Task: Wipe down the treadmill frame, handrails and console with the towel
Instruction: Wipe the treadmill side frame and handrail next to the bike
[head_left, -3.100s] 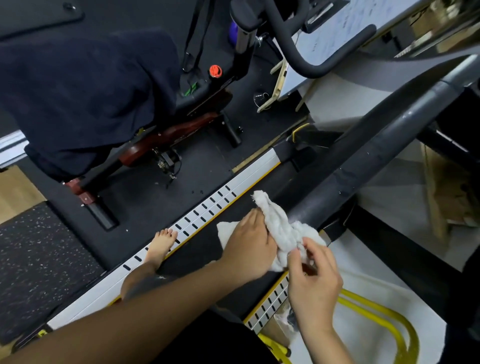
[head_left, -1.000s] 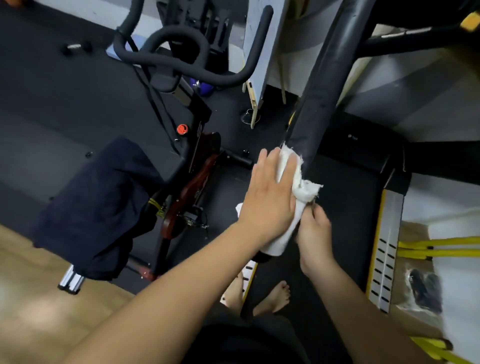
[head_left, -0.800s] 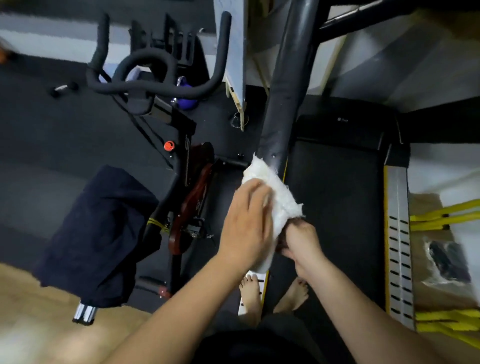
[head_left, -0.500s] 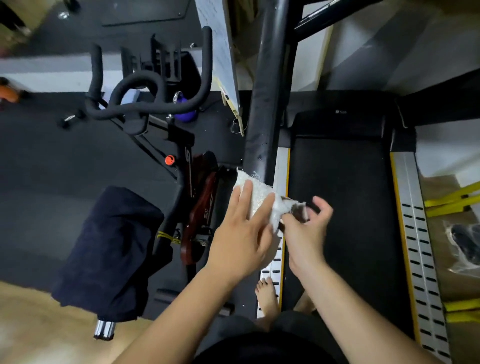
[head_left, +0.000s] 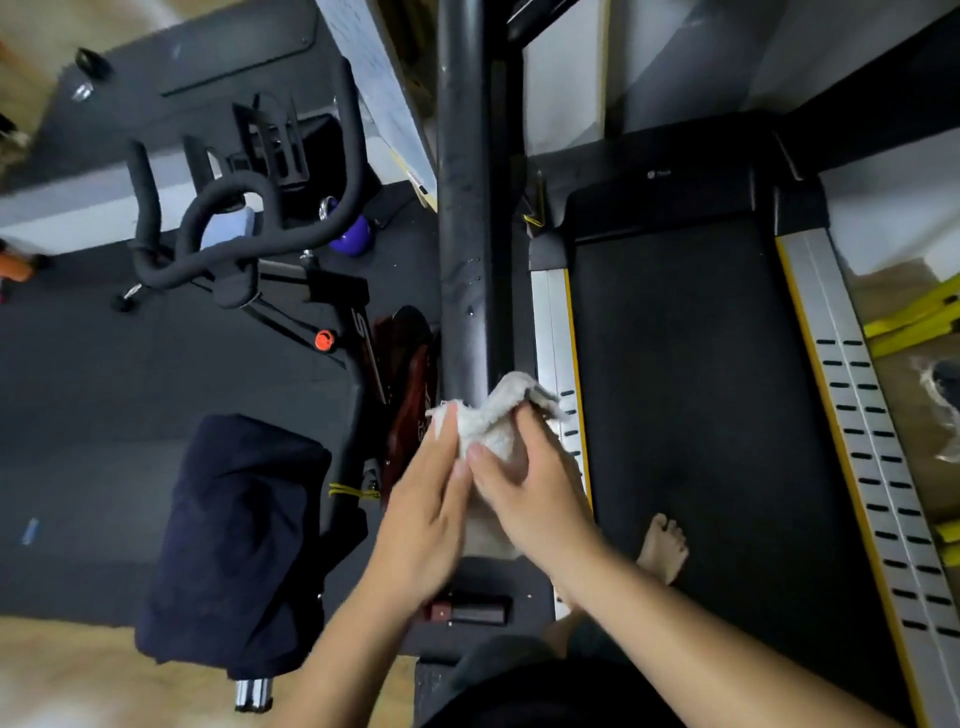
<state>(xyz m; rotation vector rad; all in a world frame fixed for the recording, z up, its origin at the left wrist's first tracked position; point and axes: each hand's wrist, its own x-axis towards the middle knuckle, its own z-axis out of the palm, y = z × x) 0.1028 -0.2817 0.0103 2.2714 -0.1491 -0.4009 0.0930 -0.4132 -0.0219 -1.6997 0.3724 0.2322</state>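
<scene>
A white towel (head_left: 491, 423) is wrapped over the near end of the treadmill's black left handrail (head_left: 462, 218), which runs straight away from me. My left hand (head_left: 428, 512) lies against the towel's left side with its fingers fairly straight. My right hand (head_left: 530, 486) covers the towel from the right, fingers curled over it. Both hands hide the handrail's tip. The black treadmill belt (head_left: 691, 395) lies below on the right, between grey side rails (head_left: 553, 322).
An exercise bike (head_left: 249, 249) with black handlebars stands close on the left, a dark blue cloth (head_left: 239, 535) draped over its seat. My bare foot (head_left: 662, 545) stands on the belt. Yellow bars (head_left: 909, 317) lie at the right edge. A purple kettlebell (head_left: 350, 239) sits on the floor.
My view has swung so the handrail now points straight ahead. The towel and both hands slid back to the rail's near end, and my right hand now covers the towel instead of pinching its corner.
</scene>
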